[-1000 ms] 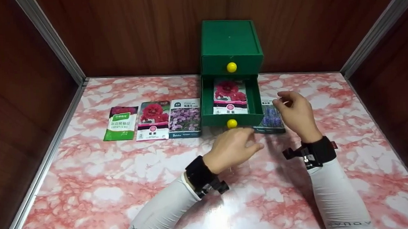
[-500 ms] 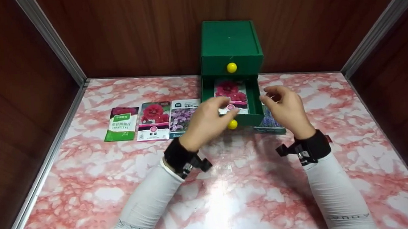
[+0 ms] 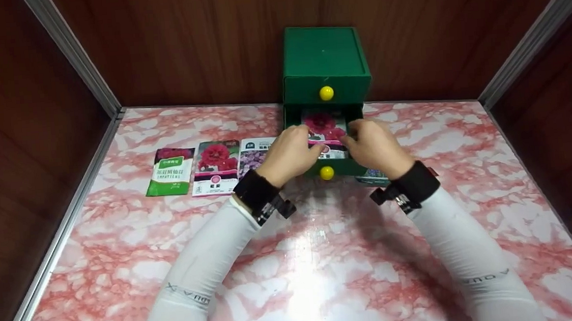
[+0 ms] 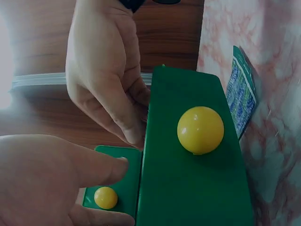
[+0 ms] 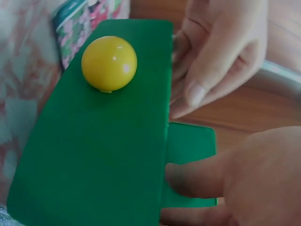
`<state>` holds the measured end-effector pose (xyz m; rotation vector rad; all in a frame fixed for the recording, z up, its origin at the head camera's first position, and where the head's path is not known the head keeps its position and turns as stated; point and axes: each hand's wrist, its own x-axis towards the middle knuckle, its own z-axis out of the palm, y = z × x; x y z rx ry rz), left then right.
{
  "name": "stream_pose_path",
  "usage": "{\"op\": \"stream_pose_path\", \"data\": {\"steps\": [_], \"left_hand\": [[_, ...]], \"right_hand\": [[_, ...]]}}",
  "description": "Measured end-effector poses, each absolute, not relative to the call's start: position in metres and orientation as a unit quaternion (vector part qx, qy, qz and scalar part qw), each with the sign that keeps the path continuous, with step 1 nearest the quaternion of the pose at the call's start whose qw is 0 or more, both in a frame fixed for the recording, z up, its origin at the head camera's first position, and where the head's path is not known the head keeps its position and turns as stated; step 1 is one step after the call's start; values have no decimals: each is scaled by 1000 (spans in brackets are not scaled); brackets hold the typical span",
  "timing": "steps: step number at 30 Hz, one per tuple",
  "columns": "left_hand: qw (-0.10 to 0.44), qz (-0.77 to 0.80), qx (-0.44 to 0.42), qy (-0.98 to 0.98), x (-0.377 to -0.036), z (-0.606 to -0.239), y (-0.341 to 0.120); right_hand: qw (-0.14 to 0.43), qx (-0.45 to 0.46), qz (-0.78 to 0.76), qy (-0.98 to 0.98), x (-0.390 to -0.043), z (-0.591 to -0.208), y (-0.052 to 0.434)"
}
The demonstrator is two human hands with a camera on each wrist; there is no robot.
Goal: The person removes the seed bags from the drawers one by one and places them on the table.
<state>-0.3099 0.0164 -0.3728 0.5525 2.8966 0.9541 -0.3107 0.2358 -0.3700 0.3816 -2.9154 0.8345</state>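
Observation:
A green two-drawer box point(image 3: 322, 55) stands against the back wall. Its lower drawer point(image 3: 340, 167) is pulled out, and a red-flower seed packet point(image 3: 325, 126) lies inside. My left hand point(image 3: 290, 152) reaches into the drawer from the left and my right hand point(image 3: 374, 146) from the right, their fingers over the packet's near edge. The wrist views show the drawer front point(image 4: 188, 188) with its yellow knob point(image 4: 201, 130), and both hands' fingers dipping behind it. The fingertips are hidden there.
Left of the box, a green packet point(image 3: 169, 172), a red-flower packet point(image 3: 215, 168) and a purple-flower packet point(image 3: 254, 155) lie in a row on the pink marble table point(image 3: 300, 282). A blue-flower packet point(image 3: 371, 175) lies under my right wrist. Brown walls enclose the table.
Both hands have moved from the table in front of the drawer up to and into the open drawer, meeting over the red-flower packet. The packets on the table have not moved.

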Motion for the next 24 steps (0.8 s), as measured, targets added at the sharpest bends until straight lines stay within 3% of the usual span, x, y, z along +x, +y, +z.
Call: {"op": "stream_pose_path", "data": {"steps": [8,24], "left_hand": [[13,263,188,946,-320,-373,30],[51,205,168,963,-329,-375,43]], "right_hand": [[10,149,199,-969,-324,-367,224],[-34,165,114,-979,-339,-369,215]]}}
